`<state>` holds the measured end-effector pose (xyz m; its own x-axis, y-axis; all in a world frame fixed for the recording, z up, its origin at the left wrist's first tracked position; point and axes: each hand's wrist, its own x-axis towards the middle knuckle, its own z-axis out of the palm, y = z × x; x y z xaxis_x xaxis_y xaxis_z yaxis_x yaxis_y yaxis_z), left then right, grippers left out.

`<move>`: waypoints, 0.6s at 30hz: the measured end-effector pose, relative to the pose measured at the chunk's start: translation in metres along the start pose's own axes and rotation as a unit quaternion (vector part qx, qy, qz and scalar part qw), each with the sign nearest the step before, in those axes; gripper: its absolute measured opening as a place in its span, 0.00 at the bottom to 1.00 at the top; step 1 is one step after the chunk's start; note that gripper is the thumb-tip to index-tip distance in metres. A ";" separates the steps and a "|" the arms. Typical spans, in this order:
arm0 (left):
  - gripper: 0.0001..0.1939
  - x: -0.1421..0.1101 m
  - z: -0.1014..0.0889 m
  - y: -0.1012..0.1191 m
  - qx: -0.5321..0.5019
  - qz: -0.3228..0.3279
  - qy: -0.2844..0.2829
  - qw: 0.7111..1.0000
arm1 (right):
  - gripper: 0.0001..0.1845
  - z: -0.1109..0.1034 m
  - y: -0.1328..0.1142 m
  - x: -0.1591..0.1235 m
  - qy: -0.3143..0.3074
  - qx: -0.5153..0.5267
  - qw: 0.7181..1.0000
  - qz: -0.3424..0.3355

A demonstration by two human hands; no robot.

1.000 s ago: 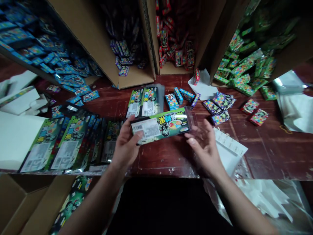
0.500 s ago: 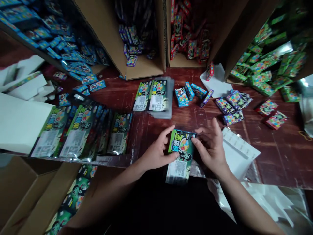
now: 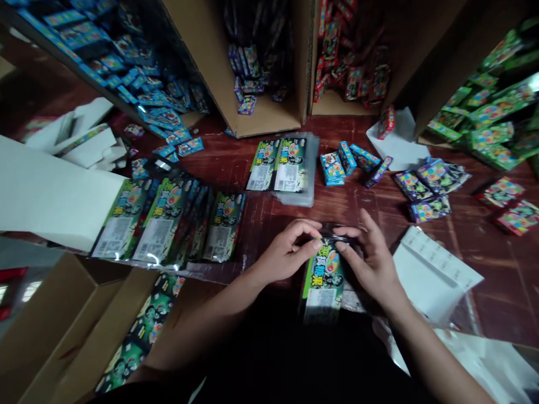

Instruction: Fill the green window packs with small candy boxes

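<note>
A green-and-black candy pack (image 3: 324, 278) with a white label lies at the table's near edge, close to my body. My left hand (image 3: 290, 247) pinches its top left corner between thumb and bent fingers. At the top right corner, my right hand (image 3: 368, 255) has its thumb and index finger on the dark, shiny top edge, its other fingers raised. Beyond my hands lie two flat printed packs (image 3: 288, 165) on clear plastic sleeves (image 3: 311, 168). Filled packs (image 3: 158, 221) stand in a row to the left.
Cardboard boxes of blue (image 3: 160, 84), purple (image 3: 252, 62), red (image 3: 353, 78) and green small boxes (image 3: 492, 123) line the back. Loose blue boxes (image 3: 332, 168) and purple boxes (image 3: 429, 207) lie mid-table. White card (image 3: 433, 275) rests at right; an open carton (image 3: 46, 325) sits below left.
My left hand has moved from the pack's left side up to its top edge. A dark, shiny top flap now shows between both hands. The view has shifted left.
</note>
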<state>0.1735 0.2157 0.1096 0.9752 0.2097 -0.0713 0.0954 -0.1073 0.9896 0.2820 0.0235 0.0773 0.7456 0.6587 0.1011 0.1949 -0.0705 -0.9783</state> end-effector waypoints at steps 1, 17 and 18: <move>0.07 0.000 0.000 0.000 0.002 0.003 0.003 1.000 | 0.44 0.000 0.000 0.000 -0.019 0.015 1.000 0.013; 0.09 0.005 0.007 0.007 0.004 -0.059 0.011 0.998 | 0.39 -0.001 -0.019 -0.006 0.036 0.137 0.986 0.091; 0.08 0.008 0.009 0.010 0.020 -0.061 0.011 0.998 | 0.38 -0.001 -0.021 -0.004 0.044 0.141 0.984 0.102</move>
<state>0.1835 0.2078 0.1179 0.9508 0.2457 -0.1885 0.2223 -0.1174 0.9679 0.2756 0.0219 0.0979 0.8050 0.5847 -0.1002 -0.1399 0.0230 -0.9899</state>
